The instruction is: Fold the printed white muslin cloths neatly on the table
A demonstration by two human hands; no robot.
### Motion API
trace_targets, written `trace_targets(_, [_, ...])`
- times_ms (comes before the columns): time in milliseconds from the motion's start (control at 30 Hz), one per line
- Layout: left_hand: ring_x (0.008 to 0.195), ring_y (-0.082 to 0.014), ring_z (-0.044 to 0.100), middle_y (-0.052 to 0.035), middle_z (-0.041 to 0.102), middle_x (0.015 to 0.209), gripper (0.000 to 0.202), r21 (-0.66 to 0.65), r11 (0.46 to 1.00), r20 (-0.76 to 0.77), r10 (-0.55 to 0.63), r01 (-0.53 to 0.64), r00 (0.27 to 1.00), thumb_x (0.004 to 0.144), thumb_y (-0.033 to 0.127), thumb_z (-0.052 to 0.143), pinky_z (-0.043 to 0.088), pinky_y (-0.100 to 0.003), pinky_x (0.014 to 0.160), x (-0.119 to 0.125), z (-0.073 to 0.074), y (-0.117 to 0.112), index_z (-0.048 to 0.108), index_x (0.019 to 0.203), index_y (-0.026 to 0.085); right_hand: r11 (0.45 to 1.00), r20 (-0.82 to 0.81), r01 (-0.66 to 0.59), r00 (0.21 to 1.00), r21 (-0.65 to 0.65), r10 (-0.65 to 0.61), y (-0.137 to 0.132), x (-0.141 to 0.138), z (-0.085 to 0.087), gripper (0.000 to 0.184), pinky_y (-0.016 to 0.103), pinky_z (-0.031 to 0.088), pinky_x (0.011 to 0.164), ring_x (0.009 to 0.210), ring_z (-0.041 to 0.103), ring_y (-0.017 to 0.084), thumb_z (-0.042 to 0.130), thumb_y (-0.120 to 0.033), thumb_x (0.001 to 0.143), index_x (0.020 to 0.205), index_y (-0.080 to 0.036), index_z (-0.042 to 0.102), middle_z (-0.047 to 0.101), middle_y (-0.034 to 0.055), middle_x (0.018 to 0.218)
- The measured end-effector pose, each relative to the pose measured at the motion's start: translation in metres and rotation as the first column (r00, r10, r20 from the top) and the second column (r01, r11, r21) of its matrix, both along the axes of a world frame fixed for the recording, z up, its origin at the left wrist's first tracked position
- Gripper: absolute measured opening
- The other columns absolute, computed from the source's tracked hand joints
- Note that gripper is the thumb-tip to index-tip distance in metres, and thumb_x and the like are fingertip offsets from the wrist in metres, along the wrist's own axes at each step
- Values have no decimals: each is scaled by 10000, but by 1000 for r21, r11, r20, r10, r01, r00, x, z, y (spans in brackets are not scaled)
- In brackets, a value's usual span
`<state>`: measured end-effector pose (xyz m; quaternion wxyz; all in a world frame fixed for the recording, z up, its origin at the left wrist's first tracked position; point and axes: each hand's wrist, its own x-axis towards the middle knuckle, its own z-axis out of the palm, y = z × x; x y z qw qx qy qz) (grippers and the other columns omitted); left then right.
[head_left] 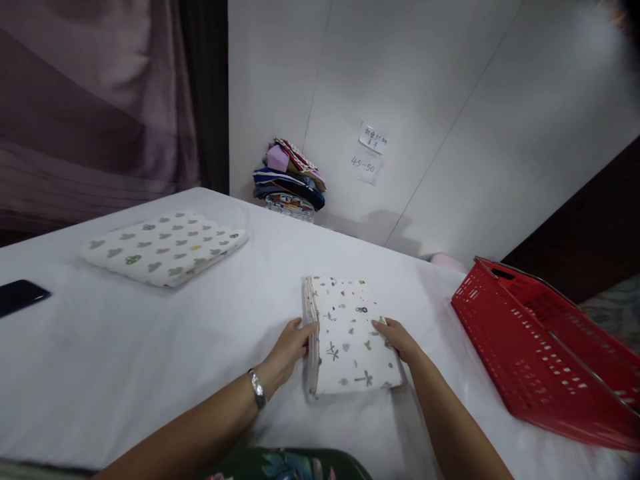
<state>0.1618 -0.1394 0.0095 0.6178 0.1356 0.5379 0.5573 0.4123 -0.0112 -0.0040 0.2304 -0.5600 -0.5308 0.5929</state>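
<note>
A pale wall (425, 87) with thin seams fills much of the background; in front of it spreads a table (200, 360) covered in white cloth, its far edge running near the wall; at the left hangs a mauve curtain (90, 113) in soft folds, with a dark strip beside it; on the right side of the table stands a red basket (520, 353) with pierced walls and metal handles, cut off by the edge of the view; on the table's left part lies a flat folded cloud-print cloth (165, 248), white with grey clouds and a few green and yellow ones; near the person, between the two forearms, lies the folded small-print cloth (350, 353), a thick white bundle patterned with little trees and plants, its stacked layers showing along the left side; beyond the table's far edge rises a stack of folded fabrics (290, 177), blue, black, pink and checked; the left hand (289, 348) is partly curled and holds the small-print cloth at its layered left side, the thumb against the edge; the right hand (399, 339) is likewise half closed on the opposite side, its other fingers partly hidden; a dark phone-like slab (21, 297) lies at the far left; two handwritten notes (373, 139) are fixed to the wall, the lower reading 45-50; a silver bracelet (257, 389) circles the left wrist.
</note>
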Motion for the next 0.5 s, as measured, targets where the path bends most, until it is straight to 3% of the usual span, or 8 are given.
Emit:
trace_targets(133, [1007,-212,590,-147,586,1157,730,19,995,18,101,-101,995,751,336,662,492,-341,843,3,-8,4,278,1346,159,1000,-54,24,998,-3,-24,-1,1,-1,288,300,531,635,649,654,189,688,-389,708,846,-151,605,698,75,778])
trace_targets(200, [924,-205,618,-130,623,1075,661,48,994,48,92,-95,995,741,354,668,515,-334,779,1,-12,8,348,1286,160,1000,-65,25,998,4,-25,-2,2,-2,302,305,531,644,649,655,188,683,-393,708,874,-155,603,700,70,784])
trace_targets(333, [801,-178,635,-109,653,969,441,101,994,107,-45,34,993,748,461,626,528,-294,735,-6,-16,19,544,1032,134,1000,-51,-3,999,5,3,-2,4,-4,339,324,530,669,674,660,198,675,-426,708,894,-153,597,701,74,806])
trace_targets(500, [753,-171,627,-112,648,934,555,11,982,57,-188,187,981,715,620,566,529,-283,703,-18,-10,34,576,955,120,1000,-66,-22,998,-6,22,-1,6,-1,344,332,531,687,702,664,205,676,-436,712,899,-159,595,700,78,828])
